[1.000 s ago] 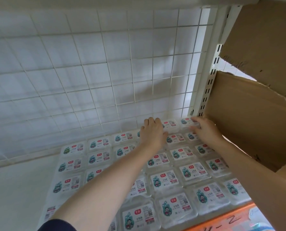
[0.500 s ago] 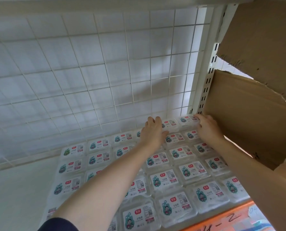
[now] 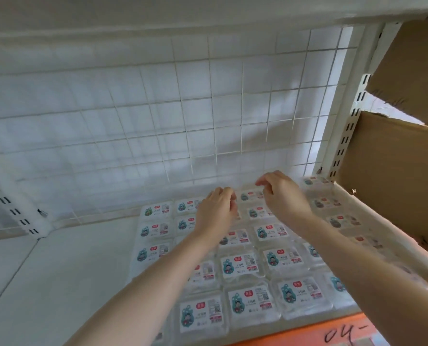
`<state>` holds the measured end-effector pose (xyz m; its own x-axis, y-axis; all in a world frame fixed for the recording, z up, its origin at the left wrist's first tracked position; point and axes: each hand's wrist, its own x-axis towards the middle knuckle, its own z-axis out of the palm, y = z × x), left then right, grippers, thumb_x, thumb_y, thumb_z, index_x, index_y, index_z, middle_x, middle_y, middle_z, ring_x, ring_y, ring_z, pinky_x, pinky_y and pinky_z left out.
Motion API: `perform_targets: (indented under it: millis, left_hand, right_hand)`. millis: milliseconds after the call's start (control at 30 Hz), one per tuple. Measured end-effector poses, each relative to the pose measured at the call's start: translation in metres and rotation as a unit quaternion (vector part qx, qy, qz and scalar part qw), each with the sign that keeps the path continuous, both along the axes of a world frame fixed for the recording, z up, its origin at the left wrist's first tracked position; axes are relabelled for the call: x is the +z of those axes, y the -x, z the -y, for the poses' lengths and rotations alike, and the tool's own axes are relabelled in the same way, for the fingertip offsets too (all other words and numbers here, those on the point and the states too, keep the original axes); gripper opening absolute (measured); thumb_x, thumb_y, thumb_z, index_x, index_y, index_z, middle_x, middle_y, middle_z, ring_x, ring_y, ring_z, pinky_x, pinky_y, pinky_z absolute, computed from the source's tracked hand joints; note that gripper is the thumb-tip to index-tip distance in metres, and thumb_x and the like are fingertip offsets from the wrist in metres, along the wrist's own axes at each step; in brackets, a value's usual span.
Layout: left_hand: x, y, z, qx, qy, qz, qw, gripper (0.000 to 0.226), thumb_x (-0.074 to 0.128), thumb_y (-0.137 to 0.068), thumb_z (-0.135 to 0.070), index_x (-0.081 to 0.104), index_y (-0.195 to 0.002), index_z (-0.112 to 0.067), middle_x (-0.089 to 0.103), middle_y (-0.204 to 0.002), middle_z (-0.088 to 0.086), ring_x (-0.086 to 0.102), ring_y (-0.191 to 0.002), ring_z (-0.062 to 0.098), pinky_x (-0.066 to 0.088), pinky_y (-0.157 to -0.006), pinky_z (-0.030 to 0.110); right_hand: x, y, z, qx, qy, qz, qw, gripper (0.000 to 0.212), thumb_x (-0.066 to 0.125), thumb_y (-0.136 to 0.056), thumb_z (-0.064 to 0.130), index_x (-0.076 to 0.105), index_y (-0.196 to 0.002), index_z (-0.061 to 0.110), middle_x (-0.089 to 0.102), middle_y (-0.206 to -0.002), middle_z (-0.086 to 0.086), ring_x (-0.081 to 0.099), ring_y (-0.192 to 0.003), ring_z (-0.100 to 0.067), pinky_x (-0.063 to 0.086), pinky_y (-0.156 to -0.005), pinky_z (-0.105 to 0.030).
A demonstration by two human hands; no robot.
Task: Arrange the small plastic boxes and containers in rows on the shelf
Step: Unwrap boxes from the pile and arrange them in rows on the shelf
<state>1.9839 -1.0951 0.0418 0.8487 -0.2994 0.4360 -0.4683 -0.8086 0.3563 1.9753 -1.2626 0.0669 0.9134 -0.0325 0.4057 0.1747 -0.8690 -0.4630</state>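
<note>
Several small clear plastic boxes (image 3: 240, 267) with white, teal and red labels lie flat in rows on the right half of the white shelf (image 3: 58, 270). Both of my hands are over the back rows near the wire grid. My left hand (image 3: 218, 211) has its fingers loosely curled at the left edge of a back-row box (image 3: 251, 196). My right hand (image 3: 283, 196) is just right of that box, fingertips bent downward. Neither hand plainly holds anything. My forearms hide some boxes in the middle rows.
A white wire grid (image 3: 183, 121) closes the back of the shelf. A slotted upright (image 3: 340, 146) and a brown cardboard box (image 3: 387, 183) bound the right side. An orange shelf edge (image 3: 308, 330) with handwritten marks runs along the front. The shelf's left half is bare.
Both hands have lifted off the back-right boxes they pressed on, come closer together and moved left. Their fingers have gone from flat to curled. The view has swung left.
</note>
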Motion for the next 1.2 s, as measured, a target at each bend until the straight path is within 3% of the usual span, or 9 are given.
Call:
perform_targets:
  millis: [233,367,600,933,1200]
  left_hand:
    - [0.004,0.039,-0.116,0.136,0.001,-0.026,0.99,0.02,0.044,-0.092,-0.018,0.059,-0.105,-0.018,0.064,-0.101,-0.003,0.06,-0.09,0.018,0.047,-0.073,0.03]
    - [0.001,0.069,-0.195,0.22,-0.001,-0.043,0.975,0.021,0.044,-0.092,-0.02,0.059,-0.106,-0.019,0.063,-0.104,-0.004,0.058,-0.095,0.019,0.039,-0.072,0.027]
    - [0.001,0.123,-0.342,0.335,0.005,-0.063,0.94,0.021,0.044,-0.092,-0.017,0.058,-0.108,-0.018,0.061,-0.105,-0.002,0.055,-0.099,0.018,0.041,-0.076,0.03]
    - [-0.001,0.165,-0.49,0.408,0.006,0.019,0.913,0.022,0.046,-0.091,-0.014,0.06,-0.109,-0.015,0.062,-0.104,0.002,0.055,-0.098,0.02,0.042,-0.079,0.028]
    - [0.0,0.182,-0.584,0.465,-0.007,0.069,0.883,0.023,0.059,-0.074,-0.001,0.064,-0.096,-0.008,0.063,-0.092,0.013,0.056,-0.091,0.037,0.045,-0.073,0.041]
  right_hand:
    - [0.005,0.005,-0.134,0.14,0.035,0.013,0.989,0.023,0.043,-0.094,0.018,0.065,-0.103,0.019,0.062,-0.103,0.003,0.059,-0.091,-0.019,0.048,-0.072,-0.032]
    - [0.002,0.016,-0.212,0.197,0.05,-0.001,0.979,0.019,0.044,-0.094,0.027,0.062,-0.094,0.02,0.06,-0.093,0.003,0.058,-0.086,-0.021,0.045,-0.07,-0.031]
    - [-0.004,0.044,-0.356,0.299,0.06,0.003,0.952,0.023,0.043,-0.095,0.03,0.061,-0.091,0.016,0.059,-0.089,0.002,0.055,-0.083,-0.021,0.04,-0.067,-0.03]
    - [-0.006,0.069,-0.511,0.376,0.07,-0.015,0.924,0.024,0.042,-0.095,0.032,0.062,-0.096,0.019,0.06,-0.095,0.002,0.057,-0.091,-0.022,0.047,-0.076,-0.034]
    - [-0.006,0.077,-0.607,0.408,0.05,-0.019,0.911,0.02,0.042,-0.095,0.028,0.059,-0.095,0.018,0.056,-0.093,0.004,0.052,-0.088,-0.019,0.043,-0.071,-0.032]
